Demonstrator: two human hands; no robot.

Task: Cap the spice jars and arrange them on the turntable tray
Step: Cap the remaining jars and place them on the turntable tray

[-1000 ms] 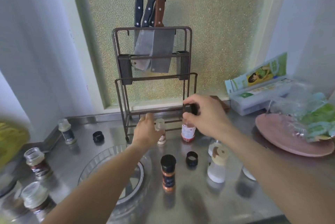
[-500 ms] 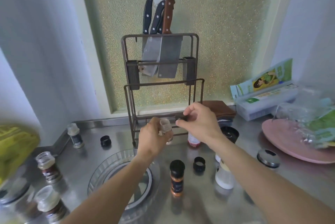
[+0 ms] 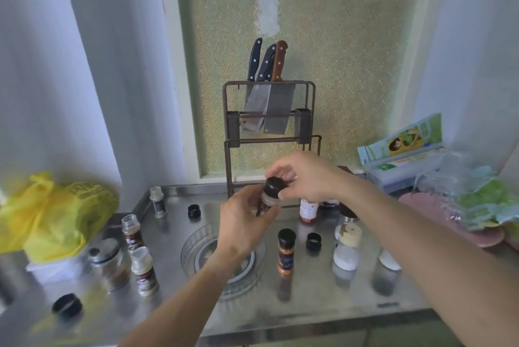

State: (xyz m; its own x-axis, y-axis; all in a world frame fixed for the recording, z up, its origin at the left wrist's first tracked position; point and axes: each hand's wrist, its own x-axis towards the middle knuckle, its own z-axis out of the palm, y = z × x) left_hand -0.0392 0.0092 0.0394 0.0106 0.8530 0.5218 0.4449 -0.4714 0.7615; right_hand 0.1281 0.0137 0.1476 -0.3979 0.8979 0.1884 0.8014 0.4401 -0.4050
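Note:
My left hand (image 3: 243, 223) grips a small spice jar (image 3: 267, 203), lifted and tilted above the counter. My right hand (image 3: 304, 175) pinches a black cap (image 3: 274, 187) that sits on the jar's mouth. Below my left arm lies the clear glass turntable tray (image 3: 191, 248) with nothing visible on it. A capped orange jar (image 3: 286, 251) stands to its right, a loose black cap (image 3: 313, 240) beside it. Uncapped jars stand at the left (image 3: 132, 233) (image 3: 143, 269) and back left (image 3: 157, 202). A red-labelled jar (image 3: 309, 209) stands behind my hands.
A knife rack (image 3: 270, 124) with cleavers stands at the back. Loose black caps lie at back (image 3: 194, 210) and front left (image 3: 67, 305). A yellow bag (image 3: 53, 214) sits left, a pink plate (image 3: 488, 235) with bagged greens right. A cork-lidded jar (image 3: 346, 248) stands right of centre.
My left hand has lifted the small jar off the counter toward me. My right hand has brought the black cap onto its mouth. The camera has tilted up.

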